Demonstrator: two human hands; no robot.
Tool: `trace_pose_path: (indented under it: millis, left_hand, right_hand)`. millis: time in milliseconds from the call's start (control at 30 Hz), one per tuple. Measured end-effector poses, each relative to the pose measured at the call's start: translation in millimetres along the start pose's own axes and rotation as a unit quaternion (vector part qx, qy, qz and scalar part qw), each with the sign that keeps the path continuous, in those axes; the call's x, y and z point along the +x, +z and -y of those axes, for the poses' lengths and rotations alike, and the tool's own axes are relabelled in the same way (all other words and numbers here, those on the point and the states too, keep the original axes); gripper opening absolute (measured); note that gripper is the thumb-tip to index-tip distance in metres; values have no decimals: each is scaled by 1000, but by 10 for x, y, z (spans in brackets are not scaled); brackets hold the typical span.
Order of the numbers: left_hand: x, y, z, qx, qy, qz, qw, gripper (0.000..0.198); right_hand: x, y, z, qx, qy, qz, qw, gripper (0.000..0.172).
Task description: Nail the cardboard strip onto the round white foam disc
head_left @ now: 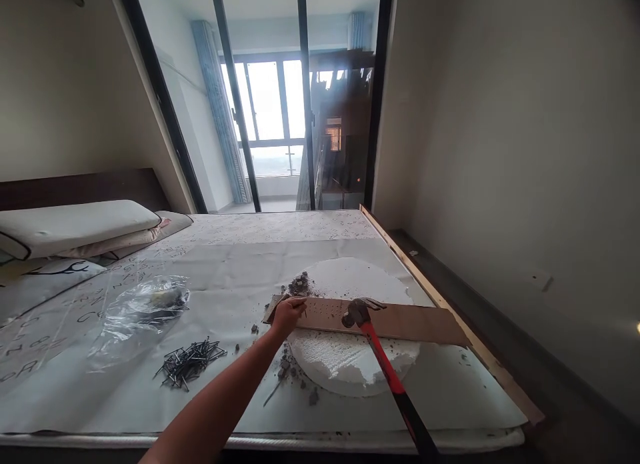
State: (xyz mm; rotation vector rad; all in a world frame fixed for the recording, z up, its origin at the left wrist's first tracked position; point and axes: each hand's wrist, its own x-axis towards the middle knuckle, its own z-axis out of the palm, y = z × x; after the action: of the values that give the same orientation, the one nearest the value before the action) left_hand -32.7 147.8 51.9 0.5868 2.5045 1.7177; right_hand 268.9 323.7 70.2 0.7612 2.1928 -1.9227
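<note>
My left hand (287, 315) reaches to the left end of a brown wooden board (415, 323). Its fingertips are pinched on a small nail (303, 309) standing on the board. The board lies across a round white foam disc (350, 367). A hammer (358, 311) with a red and black handle rests its head on the board just right of my hand. Its handle (395, 384) runs down to the bottom edge of the frame. My right hand is out of view.
A pile of loose nails (189, 362) lies on the paper-covered mattress (150, 397), near a clear plastic bag (143, 307). Grey rubble (300, 285) sits by the board. Pillows (75, 227) lie far left. A wooden strip (450, 314) edges the right side, dark-framed glass doors (305, 117) behind.
</note>
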Motion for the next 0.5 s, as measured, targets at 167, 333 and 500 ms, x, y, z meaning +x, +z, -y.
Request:
trace_pose_path:
  millis: [167, 333, 500]
  left_hand:
    - [23, 96, 73, 59, 76, -6, 995, 20]
    - [-1, 120, 76, 81, 57, 25, 995, 24]
    - [16, 139, 107, 78, 36, -15, 996, 26]
  right_hand:
    - [1105, 81, 777, -3, -16, -31, 999, 25]
    - [1487, 129, 1011, -13, -16, -37, 999, 38]
    - [764, 52, 436, -21, 2, -15, 1000, 20]
